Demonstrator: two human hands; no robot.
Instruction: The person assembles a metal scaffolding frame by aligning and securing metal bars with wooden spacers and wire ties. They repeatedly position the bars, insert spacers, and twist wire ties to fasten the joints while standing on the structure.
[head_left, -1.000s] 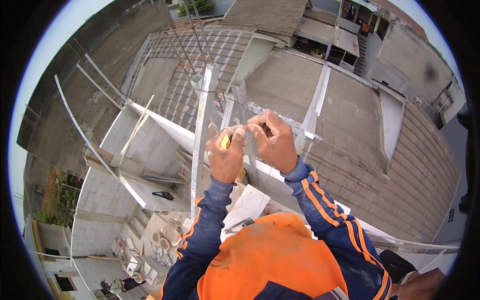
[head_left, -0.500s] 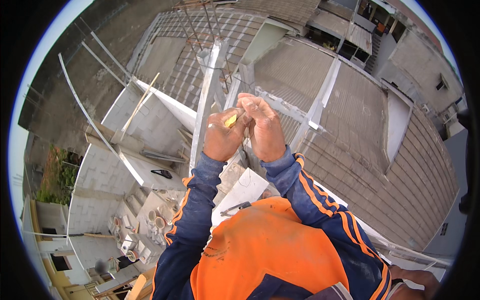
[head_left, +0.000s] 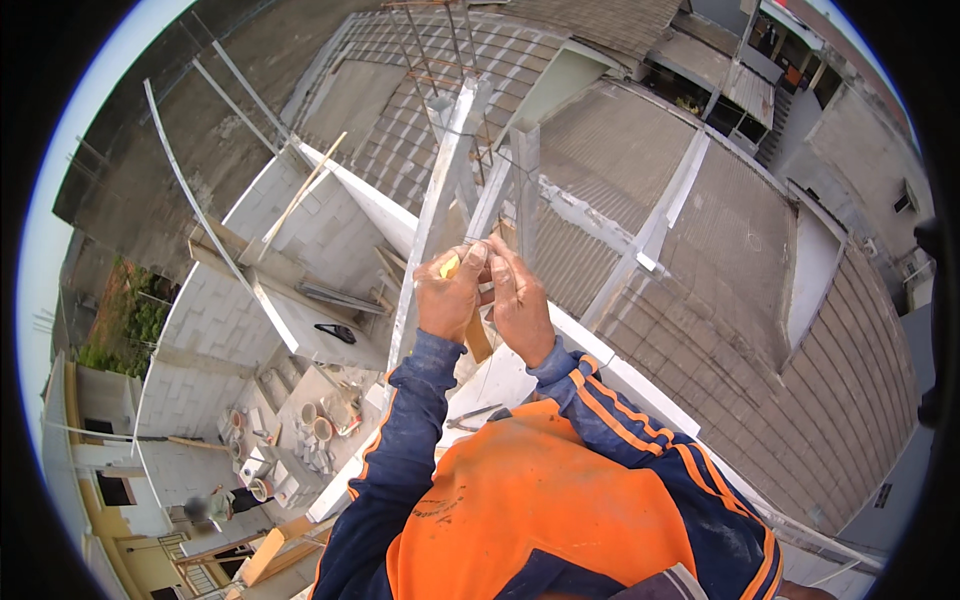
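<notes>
My left hand [head_left: 450, 300] is closed, with a small yellow piece [head_left: 449, 267] showing between thumb and fingers. Right beside it, my right hand [head_left: 522, 312] pinches with its fingertips against the left ones. What the right fingers hold is too small to make out. A thin dark strand hangs faintly below the hands. Both hands are at the lower end of a narrow grey metal bar [head_left: 488, 203], next to a long pale upright post [head_left: 440, 190]. Nearer my body, a pair of pliers [head_left: 472, 416] lies on the white wall top [head_left: 505, 385].
Upright rebar [head_left: 470, 40] rises beyond the post. Corrugated roofing [head_left: 620, 150] and a tiled roof [head_left: 720, 390] spread to the right. Low at the left are a white block wall [head_left: 200, 350], buckets [head_left: 322, 430] and a person [head_left: 215, 505]. A wooden board [head_left: 275, 550] juts in.
My hands have come down and closer to my body, still together. The surroundings have shifted rightward in view, and more of the bar and post shows above the hands.
</notes>
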